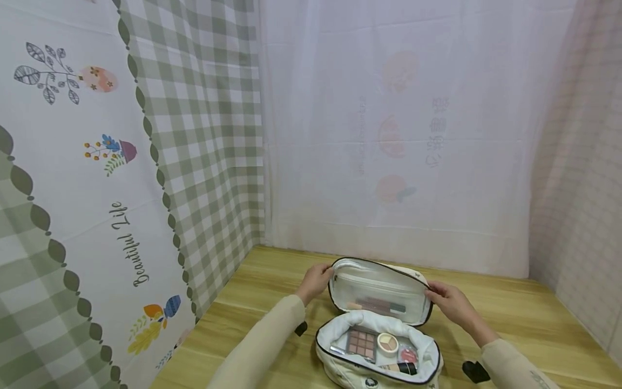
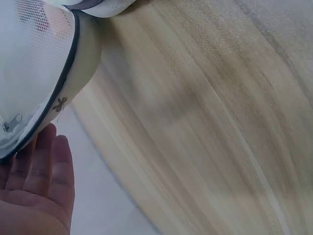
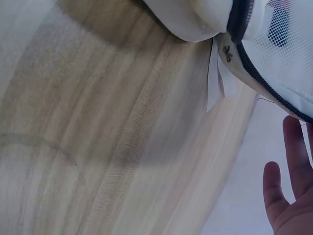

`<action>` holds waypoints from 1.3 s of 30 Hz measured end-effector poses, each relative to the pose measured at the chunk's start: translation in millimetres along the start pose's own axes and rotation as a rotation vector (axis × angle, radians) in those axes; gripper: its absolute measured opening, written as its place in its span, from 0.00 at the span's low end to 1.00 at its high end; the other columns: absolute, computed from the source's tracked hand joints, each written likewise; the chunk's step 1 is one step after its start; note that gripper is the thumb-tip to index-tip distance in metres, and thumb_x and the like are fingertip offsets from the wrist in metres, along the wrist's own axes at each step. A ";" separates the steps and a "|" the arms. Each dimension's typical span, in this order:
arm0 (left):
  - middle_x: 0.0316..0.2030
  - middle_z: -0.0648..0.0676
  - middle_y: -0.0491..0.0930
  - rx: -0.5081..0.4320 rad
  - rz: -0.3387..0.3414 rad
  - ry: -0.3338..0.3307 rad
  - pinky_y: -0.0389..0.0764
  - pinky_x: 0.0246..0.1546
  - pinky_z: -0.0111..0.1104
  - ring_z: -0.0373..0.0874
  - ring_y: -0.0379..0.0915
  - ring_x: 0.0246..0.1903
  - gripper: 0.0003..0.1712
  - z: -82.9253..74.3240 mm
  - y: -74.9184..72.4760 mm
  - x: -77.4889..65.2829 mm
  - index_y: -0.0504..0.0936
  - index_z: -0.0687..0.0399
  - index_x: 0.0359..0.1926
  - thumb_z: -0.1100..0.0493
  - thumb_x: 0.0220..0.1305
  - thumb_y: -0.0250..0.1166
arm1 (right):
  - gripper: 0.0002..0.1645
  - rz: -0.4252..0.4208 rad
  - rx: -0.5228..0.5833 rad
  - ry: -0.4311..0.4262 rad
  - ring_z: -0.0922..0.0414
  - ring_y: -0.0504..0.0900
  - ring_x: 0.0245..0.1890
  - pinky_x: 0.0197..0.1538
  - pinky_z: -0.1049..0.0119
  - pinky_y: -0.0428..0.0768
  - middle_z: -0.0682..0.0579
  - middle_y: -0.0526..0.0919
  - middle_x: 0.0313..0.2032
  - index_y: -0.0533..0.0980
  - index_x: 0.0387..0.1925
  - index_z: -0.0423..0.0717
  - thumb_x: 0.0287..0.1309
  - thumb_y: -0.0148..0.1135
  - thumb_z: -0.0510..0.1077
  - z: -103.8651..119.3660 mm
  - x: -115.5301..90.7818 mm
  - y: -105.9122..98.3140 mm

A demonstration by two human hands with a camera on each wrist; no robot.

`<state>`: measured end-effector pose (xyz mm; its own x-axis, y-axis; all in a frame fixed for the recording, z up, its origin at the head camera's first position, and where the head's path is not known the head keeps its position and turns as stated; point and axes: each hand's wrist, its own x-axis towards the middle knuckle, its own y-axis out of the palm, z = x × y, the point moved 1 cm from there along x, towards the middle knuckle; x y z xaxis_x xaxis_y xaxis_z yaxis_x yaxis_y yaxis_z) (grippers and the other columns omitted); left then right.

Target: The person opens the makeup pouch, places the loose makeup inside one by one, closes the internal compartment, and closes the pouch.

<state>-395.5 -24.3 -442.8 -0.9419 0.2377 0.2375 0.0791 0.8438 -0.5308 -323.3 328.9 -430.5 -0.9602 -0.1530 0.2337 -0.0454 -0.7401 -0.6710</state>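
Note:
A cream makeup bag (image 1: 335, 373) with dark zipper edging stands unzipped on the table, its lid (image 1: 389, 286) raised at the back. My left hand (image 1: 315, 282) holds the lid's left top corner, and my right hand (image 1: 451, 303) pinches its right edge, thumb on the inner side. Behind the lid's mesh pocket (image 1: 359, 294) lie slim pencil- or brush-like items. Inside the bag sit an eyeshadow palette (image 1: 362, 344), a round three-colour compact (image 1: 387, 344), a red round item (image 1: 408, 355) and a black-capped tube (image 1: 407, 368). The left wrist view shows fingers (image 2: 44, 161) under the lid's edge; some fingertips are hidden.
The wood-grain table (image 1: 272, 275) extends around the bag. A green-and-white checked curtain (image 1: 209, 135) hangs at the left, with a pale sheet (image 1: 316, 162) behind the table. Black pieces (image 1: 475, 371) show at both wrists.

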 end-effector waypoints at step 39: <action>0.49 0.51 0.84 0.009 0.316 0.293 0.79 0.49 0.33 0.41 0.78 0.49 0.13 7.2 -43.1 -78.1 0.85 0.54 0.52 0.59 0.75 0.56 | 0.17 -0.086 -0.090 -0.411 0.69 0.81 0.44 0.42 0.77 0.78 0.56 0.87 0.44 0.85 0.47 0.46 0.55 0.70 0.33 14.0 -64.7 4.2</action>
<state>-327.7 -82.7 -444.4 -0.7390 0.6115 0.2826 0.3449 0.7038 -0.6210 -257.6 326.6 -438.6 -0.7630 -0.3549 0.5403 -0.1618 -0.7044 -0.6911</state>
